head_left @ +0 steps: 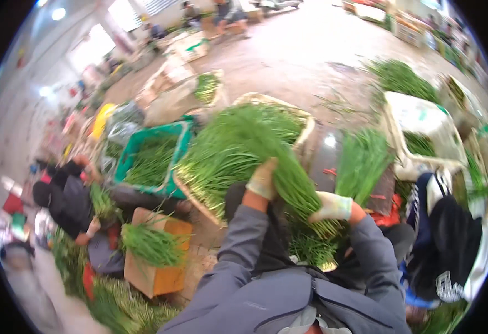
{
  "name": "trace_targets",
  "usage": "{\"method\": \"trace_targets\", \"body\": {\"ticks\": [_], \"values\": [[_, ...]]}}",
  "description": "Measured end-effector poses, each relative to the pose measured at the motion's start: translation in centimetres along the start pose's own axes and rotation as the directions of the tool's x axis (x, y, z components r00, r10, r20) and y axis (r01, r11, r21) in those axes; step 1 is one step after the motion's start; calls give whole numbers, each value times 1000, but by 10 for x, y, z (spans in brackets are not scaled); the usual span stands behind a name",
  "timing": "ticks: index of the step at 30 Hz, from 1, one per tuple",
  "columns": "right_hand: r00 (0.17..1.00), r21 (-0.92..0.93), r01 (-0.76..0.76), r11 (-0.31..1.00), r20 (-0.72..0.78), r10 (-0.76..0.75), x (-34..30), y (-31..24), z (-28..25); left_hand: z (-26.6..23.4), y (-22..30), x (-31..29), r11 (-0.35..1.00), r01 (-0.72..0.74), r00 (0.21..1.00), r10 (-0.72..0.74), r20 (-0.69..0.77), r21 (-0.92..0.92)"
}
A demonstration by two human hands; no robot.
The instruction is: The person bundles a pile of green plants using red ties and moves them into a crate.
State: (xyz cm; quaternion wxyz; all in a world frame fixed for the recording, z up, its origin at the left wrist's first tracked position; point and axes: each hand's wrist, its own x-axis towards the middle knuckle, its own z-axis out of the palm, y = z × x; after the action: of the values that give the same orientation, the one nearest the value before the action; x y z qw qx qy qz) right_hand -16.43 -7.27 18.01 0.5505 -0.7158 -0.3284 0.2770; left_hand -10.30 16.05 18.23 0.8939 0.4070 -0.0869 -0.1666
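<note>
A long bunch of green chives slants across my lap, its leafy tips blurred over the crate. My left hand, in a pale glove, grips the bunch along its leaves. Lower down, near the pale stem ends, my right hand closes round it in a similar glove. Beneath the stems lies another heap of chives between my legs. Just ahead on the left, a wide crate is heaped with chives. A further pile of chives rests on a dark board to the right.
A green crate of chives stands left of the heaped crate. Nearby a person in dark clothes holds chives beside a wooden box. On the right are a white crate and a black garment.
</note>
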Motion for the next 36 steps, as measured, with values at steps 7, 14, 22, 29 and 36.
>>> {"method": "trace_targets", "body": {"ticks": [7,14,22,29,36], "values": [[998,0,24,1000,-58,-24,24,19,-9,11,7,28,986,114,955,-142,-260,-117],[793,98,42,994,-608,26,77,-8,-2,-3,34,38,995,-97,979,95,-179,-4],[702,685,520,510,-683,202,56,-7,10,-32,60,35,979,-184,939,202,-278,91],[992,-281,-111,953,-82,92,-42,54,41,-64,102,53,913,-406,859,367,-357,-38],[678,-571,-165,804,-658,-328,41,-26,27,-45,77,60,935,-354,901,349,-260,29]]}}
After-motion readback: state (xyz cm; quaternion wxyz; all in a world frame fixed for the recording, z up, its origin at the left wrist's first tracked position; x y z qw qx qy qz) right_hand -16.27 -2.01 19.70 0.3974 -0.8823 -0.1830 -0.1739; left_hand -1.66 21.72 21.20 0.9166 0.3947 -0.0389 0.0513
